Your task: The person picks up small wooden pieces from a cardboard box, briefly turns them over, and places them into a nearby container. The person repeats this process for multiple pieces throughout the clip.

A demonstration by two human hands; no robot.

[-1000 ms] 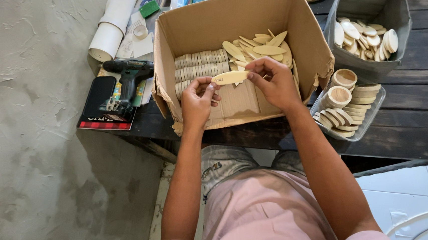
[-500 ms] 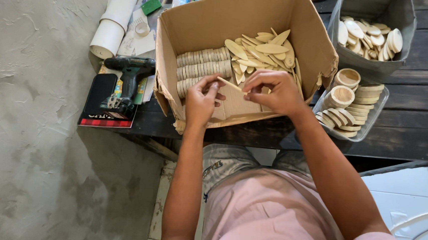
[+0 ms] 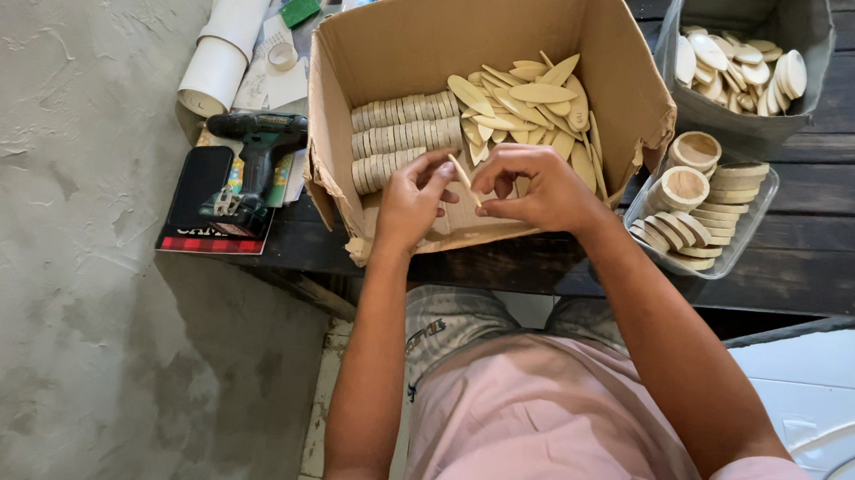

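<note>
An open cardboard box (image 3: pixel 416 39) stands on a dark wooden table. Inside it, flat oval wooden pieces are packed on edge in rows (image 3: pixel 400 128) at the left, and more lie in a loose pile (image 3: pixel 532 102) at the right. My left hand (image 3: pixel 412 204) and my right hand (image 3: pixel 539 188) meet over the box's near part. Between their fingertips they hold one thin oval wooden piece (image 3: pixel 464 180), turned on its edge, just in front of the packed rows.
A clear plastic tray (image 3: pixel 738 242) of round wooden discs and rings sits to the right of the box, a grey bin (image 3: pixel 737 116) of oval pieces behind it. A green cordless drill (image 3: pixel 258 153), white rolls (image 3: pixel 226 40) and a tape ring lie at the left.
Both hands have brought the wooden piece down from above the box into its near part, and the piece has turned from flat onto its edge.
</note>
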